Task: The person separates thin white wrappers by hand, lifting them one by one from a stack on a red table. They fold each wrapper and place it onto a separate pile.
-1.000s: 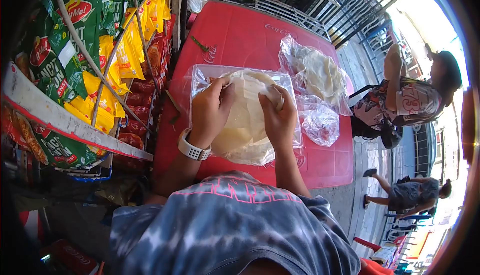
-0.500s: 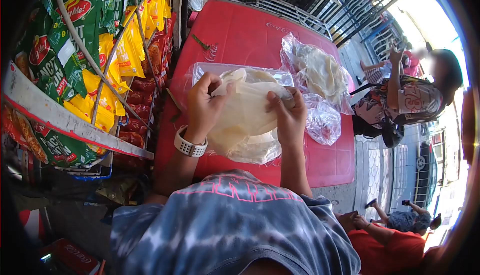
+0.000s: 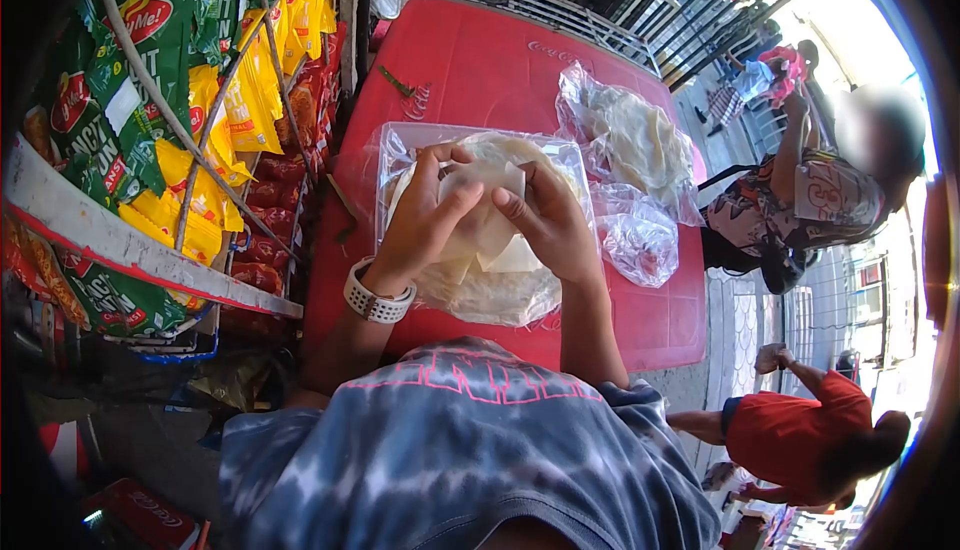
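Note:
Between my two hands is a thin, pale spring roll wrapper (image 3: 480, 200), gathered or folded smaller, with loose edges hanging toward me. My left hand (image 3: 432, 208), wearing a white watch (image 3: 377, 293), pinches its left side. On the right side, my right hand (image 3: 552, 218) grips it with thumb and fingers. Directly below lies a round stack of wrappers (image 3: 490, 295), partly hidden by my hands, on a clear plastic tray (image 3: 398, 142). Another pile of wrappers (image 3: 640, 135) sits in a plastic bag to the right.
A crumpled clear bag (image 3: 640, 240) rests beside the tray on the red table (image 3: 480, 60). Snack packs (image 3: 150, 100) hang in a metal rack at left. At right, a person with a patterned shirt (image 3: 770, 190) and another in red (image 3: 800, 435) stand beyond the table edge.
The wrapper was spread wide between my hands and is now gathered smaller. My hands have come closer together over the stack. The person in red has moved at the right.

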